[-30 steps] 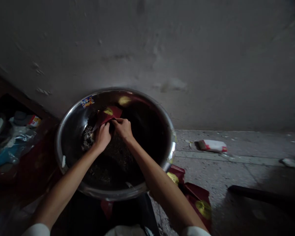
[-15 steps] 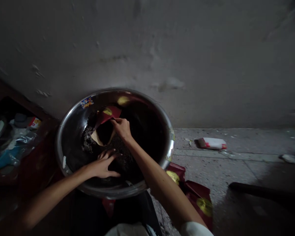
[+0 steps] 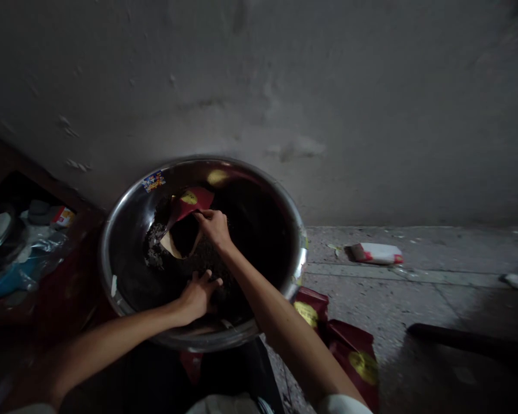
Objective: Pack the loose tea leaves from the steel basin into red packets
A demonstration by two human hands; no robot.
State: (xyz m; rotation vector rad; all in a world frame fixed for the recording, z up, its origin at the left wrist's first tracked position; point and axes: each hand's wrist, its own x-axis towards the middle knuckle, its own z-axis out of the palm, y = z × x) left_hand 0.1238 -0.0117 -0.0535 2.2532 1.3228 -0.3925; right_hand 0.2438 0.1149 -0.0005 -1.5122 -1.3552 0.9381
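Observation:
A large steel basin [image 3: 292, 233] holds dark, loose, crumbly material [image 3: 209, 256]; I cannot tell its kind. Inside it a dark red paper bag [image 3: 197, 198] with a yellow round label lies tilted, its pale-lined mouth facing me. My right hand [image 3: 214, 227] pinches the bag's rim at its right side. Lower down, my left hand [image 3: 200, 296] rests on the loose material near the basin's front wall. Its fingers are spread and bent downward, and the thumb is mostly hidden.
More dark red bags [image 3: 354, 359] with yellow labels lie on the floor right of the basin. A white and red carton [image 3: 377, 253] sits near the wall [image 3: 371, 144]. A dark rod-like thing [image 3: 449, 336] lies at right. Clear plastic [image 3: 45, 250] and a blue container [image 3: 11, 279] are at left.
My left hand has moved right and slightly down over the loose material, its fingers bending more. My right hand and the bag have stayed nearly in place.

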